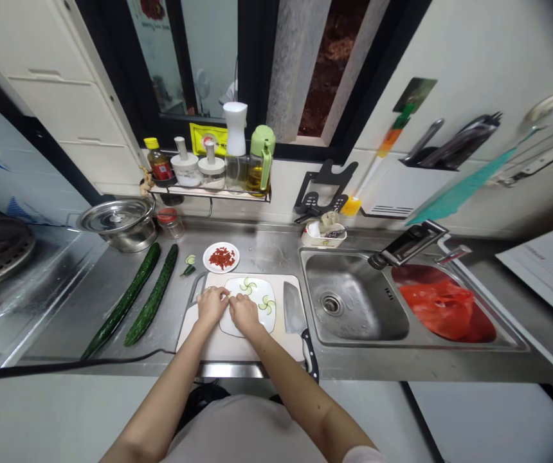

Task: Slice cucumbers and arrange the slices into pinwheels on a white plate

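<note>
Over the left part of a white square plate (pixel 238 326), my left hand (pixel 211 305) and my right hand (pixel 244 314) meet at the fingertips. Both are closed in a pinch around a tiny pale-green piece, apparently a cucumber slice, mostly hidden by the fingers. Thin cucumber slices form a pinwheel (pixel 267 305) at the plate's right edge and another pinwheel (pixel 247 286) at its far edge. Beneath the plate lies a pale cutting board (pixel 281 344). A broad kitchen knife (pixel 294 308) rests along the board's right side, black handle toward me.
Two whole cucumbers (pixel 154 296) lie left of the board, near cucumber offcuts (pixel 188 270). Behind it sits a small dish of red berries (pixel 221 258). A lidded steel pot (pixel 119 222) stands back left. The sink (pixel 353 296) is right; a red plastic bag (pixel 438 305) lies in its side basin.
</note>
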Action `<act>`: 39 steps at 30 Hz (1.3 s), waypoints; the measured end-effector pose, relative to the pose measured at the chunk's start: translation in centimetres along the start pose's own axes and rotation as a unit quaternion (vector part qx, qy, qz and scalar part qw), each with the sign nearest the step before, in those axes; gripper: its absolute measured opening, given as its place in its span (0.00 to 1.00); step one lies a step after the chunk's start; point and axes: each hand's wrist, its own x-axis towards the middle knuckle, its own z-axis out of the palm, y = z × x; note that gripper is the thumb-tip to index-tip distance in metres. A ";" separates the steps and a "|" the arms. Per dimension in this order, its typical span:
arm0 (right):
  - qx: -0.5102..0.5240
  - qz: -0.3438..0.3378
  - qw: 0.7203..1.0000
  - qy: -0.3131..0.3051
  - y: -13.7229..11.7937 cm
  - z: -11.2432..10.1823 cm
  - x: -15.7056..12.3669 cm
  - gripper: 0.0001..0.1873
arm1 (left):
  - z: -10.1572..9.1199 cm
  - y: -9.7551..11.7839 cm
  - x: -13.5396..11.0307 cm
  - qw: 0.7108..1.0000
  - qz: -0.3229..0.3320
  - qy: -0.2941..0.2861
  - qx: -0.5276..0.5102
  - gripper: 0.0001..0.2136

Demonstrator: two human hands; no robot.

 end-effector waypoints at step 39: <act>0.303 0.069 0.912 0.267 7.2 -2.9 -8.0 0.16 | -1.5 -4.0 0.8 0.991 -0.123 0.047 0.024 0.16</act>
